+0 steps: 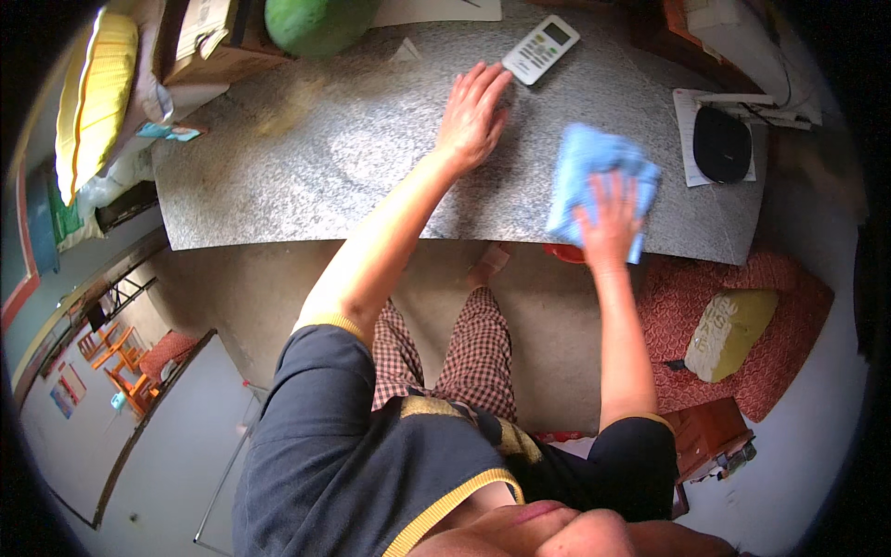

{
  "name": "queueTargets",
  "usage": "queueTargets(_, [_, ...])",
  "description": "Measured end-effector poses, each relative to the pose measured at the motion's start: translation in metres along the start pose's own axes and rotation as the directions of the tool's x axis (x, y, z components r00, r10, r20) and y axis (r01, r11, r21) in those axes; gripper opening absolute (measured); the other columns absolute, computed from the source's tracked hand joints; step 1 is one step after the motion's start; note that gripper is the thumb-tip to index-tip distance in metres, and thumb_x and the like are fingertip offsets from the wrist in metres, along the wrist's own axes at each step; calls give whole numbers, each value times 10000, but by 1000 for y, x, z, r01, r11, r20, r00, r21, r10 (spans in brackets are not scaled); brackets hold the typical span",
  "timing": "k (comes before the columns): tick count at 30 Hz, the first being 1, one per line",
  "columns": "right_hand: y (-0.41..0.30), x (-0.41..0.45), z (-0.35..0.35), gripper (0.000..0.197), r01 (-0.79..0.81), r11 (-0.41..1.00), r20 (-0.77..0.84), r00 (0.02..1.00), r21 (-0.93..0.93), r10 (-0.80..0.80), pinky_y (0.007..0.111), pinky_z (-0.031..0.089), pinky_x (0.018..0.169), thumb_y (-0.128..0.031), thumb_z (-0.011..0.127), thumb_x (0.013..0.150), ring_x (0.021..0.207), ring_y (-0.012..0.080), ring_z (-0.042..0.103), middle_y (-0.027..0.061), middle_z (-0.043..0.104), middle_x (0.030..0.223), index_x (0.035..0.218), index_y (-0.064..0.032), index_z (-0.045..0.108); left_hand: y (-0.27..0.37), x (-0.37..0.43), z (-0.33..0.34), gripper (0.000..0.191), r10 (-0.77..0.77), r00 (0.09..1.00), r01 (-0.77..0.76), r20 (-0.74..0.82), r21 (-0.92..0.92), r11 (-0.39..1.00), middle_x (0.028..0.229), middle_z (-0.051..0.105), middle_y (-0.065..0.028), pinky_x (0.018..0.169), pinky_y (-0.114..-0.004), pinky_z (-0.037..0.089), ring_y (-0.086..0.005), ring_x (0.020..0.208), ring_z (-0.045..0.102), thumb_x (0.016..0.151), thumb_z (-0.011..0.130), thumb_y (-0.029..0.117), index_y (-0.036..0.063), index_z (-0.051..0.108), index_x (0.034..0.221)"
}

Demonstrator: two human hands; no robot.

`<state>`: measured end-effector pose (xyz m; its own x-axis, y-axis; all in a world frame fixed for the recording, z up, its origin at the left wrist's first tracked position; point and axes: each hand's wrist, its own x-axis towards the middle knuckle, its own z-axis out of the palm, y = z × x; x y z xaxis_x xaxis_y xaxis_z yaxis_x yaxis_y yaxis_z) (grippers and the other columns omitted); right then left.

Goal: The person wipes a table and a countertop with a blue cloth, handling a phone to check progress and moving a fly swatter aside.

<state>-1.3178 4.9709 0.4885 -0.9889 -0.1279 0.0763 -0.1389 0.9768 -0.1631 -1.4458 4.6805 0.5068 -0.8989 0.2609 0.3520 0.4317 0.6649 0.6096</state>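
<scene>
Under my right hand (612,209) lies a blue cloth (583,163), pressed flat on the speckled grey stone tabletop (278,188) near its front edge; hand and cloth are slightly blurred. The fingers are spread on top of the cloth. My left hand (475,115) is over the middle of the tabletop, fingers together and extended, with nothing in it. Just beyond its fingertips is a white remote control (541,50) with a small display and buttons.
At the back left stand a green melon-like fruit (317,21) and a cardboard box (223,59). A black rounded device (722,144) rests on paper at the right. A red patterned armchair (668,299) with a cushion (741,331) stands beyond the right front corner.
</scene>
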Motion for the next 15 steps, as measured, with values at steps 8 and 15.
queueTargets(8, [-90,0,34,650,-125,989,-127,985,-73,115,744,240,1065,-528,596,913,1516,402,153,45,284,1623,1507,-327,425,-97,-119,-130,569,-164,984,177,-67,313,933,1516,438,-85,1192,-576,218,-316,1448,346,904,649,139,141,468,1443])
queueTargets(15, [-296,50,24,701,252,950,110,955,182,-274,783,244,1048,-490,694,847,1538,377,22,5,189,1650,1489,-363,444,-169,-164,-207,501,-288,945,327,-157,509,796,1536,422,-79,1169,-634,195,-313,1450,337,977,558,313,164,474,1449])
